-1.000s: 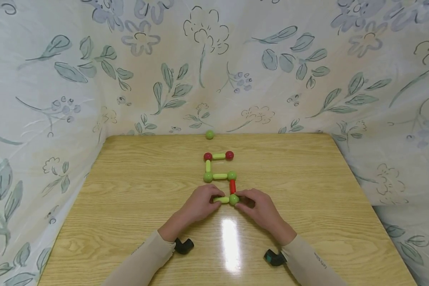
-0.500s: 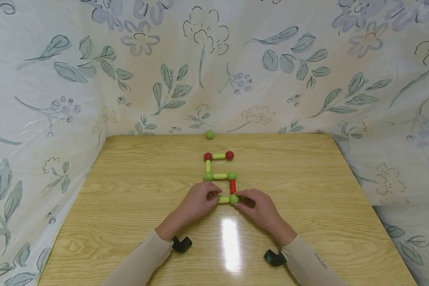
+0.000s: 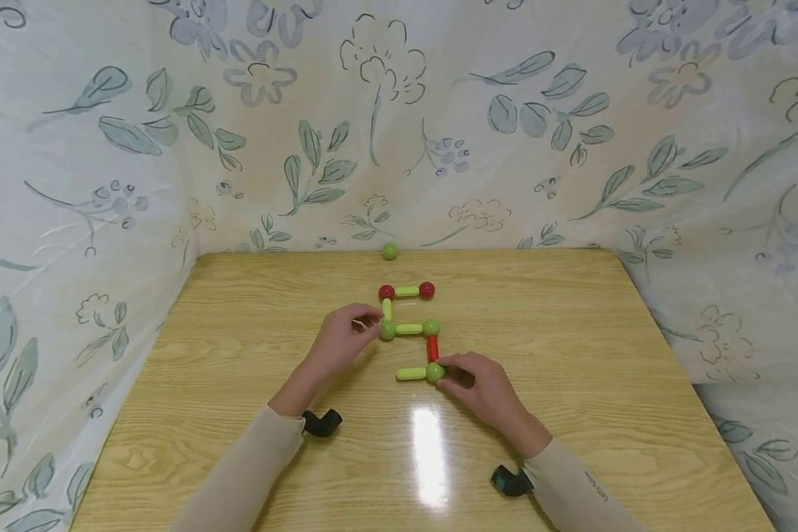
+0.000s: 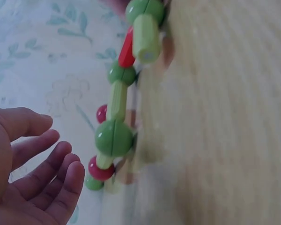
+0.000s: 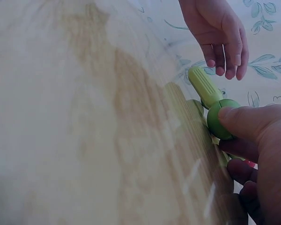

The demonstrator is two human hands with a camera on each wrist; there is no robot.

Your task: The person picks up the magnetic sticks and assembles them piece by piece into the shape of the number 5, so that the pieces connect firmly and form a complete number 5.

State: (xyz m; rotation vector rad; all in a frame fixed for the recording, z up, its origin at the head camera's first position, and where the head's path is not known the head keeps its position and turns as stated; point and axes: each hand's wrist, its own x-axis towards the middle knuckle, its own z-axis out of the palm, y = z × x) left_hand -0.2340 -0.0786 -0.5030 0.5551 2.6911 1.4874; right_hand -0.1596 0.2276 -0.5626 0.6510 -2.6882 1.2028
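A chain of balls and rods lies on the table in an angular S shape. My right hand [image 3: 482, 384] pinches the green ball [image 5: 218, 123] at its near end between thumb and fingers. From that ball a yellow-green rod [image 3: 410, 374] points left with its far end free, and a red rod [image 3: 432, 349] runs back to another green ball [image 3: 431, 327]. My left hand [image 3: 344, 336] holds nothing; its fingers are loosely bent in the left wrist view, beside the chain's left green ball [image 4: 114, 138]. Two red balls, one of them the far-right red ball [image 3: 427, 290], form the back part.
A loose green ball [image 3: 389, 252] rests at the table's back edge against the floral cloth [image 3: 399, 148]. The wooden table [image 3: 239, 369] reflects a bright light near its front. Black wrist cameras [image 3: 510, 480] stick out below both sleeves.
My left hand has let go of the near yellow-green rod and moved away, back and left, toward the chain's left green ball. The right hand stays on its ball.
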